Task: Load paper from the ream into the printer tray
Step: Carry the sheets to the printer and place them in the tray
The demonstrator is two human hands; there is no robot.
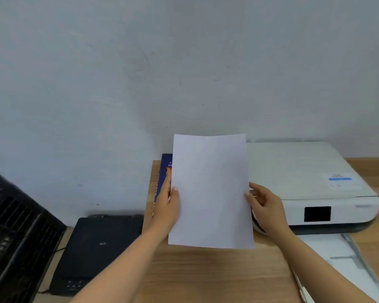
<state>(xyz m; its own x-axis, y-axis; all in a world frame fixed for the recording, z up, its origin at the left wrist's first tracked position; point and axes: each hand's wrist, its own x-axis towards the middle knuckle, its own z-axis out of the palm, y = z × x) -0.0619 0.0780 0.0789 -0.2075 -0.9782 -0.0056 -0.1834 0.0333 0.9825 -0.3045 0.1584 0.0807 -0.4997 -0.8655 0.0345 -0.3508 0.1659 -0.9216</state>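
Observation:
A stack of white paper (210,191) stands upright in front of me above the wooden desk (206,272). My left hand (167,206) grips its left edge and my right hand (265,206) grips its right edge. Behind the sheets lies the ream in a dark blue wrapper (163,178), mostly hidden. The white printer (304,182) sits to the right against the wall. Its pulled-out paper tray (341,259) reaches toward me at the lower right.
A black flatbed scanner (96,250) lies on a lower surface left of the desk, with a cable beside it. A black slatted appliance (13,237) fills the lower left. A pale wall rises right behind the desk.

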